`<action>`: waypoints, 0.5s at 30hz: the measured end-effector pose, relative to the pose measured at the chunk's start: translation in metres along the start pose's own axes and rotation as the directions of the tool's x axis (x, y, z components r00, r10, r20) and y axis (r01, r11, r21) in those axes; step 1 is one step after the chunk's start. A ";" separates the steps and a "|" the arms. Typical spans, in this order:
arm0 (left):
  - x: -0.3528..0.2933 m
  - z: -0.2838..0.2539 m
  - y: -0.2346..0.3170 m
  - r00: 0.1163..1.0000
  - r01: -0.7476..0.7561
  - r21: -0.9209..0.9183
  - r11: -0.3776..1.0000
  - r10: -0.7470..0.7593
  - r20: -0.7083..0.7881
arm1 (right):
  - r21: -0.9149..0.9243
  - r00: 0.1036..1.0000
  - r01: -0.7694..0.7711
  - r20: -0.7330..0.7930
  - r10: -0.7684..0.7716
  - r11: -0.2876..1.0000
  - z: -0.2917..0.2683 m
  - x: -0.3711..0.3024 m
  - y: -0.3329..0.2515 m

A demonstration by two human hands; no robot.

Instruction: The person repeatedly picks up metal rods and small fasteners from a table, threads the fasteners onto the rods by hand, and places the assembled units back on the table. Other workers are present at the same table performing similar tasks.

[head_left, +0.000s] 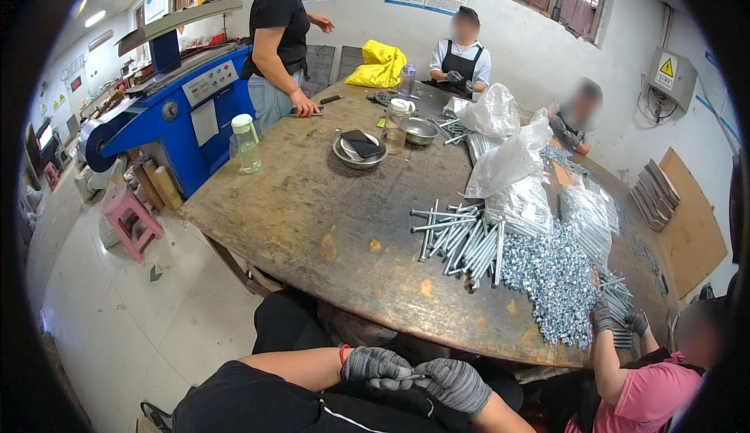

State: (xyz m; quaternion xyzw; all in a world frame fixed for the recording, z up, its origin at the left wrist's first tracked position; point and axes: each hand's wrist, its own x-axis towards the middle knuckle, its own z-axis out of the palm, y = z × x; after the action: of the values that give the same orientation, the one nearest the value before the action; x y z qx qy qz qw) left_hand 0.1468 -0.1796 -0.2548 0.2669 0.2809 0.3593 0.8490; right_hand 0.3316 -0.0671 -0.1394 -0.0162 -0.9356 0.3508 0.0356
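Note:
Both of my hands wear grey knit gloves and meet low over my lap, below the table's near edge. My left hand (376, 366) and my right hand (453, 384) together pinch a thin metal bolt (406, 377) held between their fingertips. On the round brown table (312, 222) lies a pile of long silvery bolts (461, 238), and beside it a heap of small shiny nuts (551, 273).
Clear bags of parts (508, 160) lie past the bolts. Metal bowls (359, 152), a jar (397, 124) and a bottle (247, 144) stand farther back. A co-worker in pink (633, 370) sits at my right; others sit and stand beyond. A blue machine (172, 113) and pink stool (129, 218) stand left.

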 end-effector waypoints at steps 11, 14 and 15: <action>-0.021 0.028 0.023 0.951 0.147 -0.072 0.987 -0.121 0.285 | 0.006 0.954 0.298 0.021 -0.298 0.954 -0.001 0.011 -0.014; -0.016 0.026 0.022 0.984 0.020 -0.047 0.999 -0.011 0.175 | -0.041 0.994 0.078 0.076 -0.075 0.996 0.009 0.005 -0.003; -0.013 0.015 0.014 0.986 -0.034 -0.021 0.999 0.037 0.161 | -0.076 0.995 0.033 0.100 -0.025 0.997 0.014 0.007 0.004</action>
State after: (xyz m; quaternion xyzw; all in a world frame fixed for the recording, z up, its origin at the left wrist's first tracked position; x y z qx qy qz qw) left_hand 0.1426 -0.1850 -0.2310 0.2924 0.2029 0.3541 0.8648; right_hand 0.3232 -0.0727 -0.1524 0.0134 -0.9494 0.3139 -0.0064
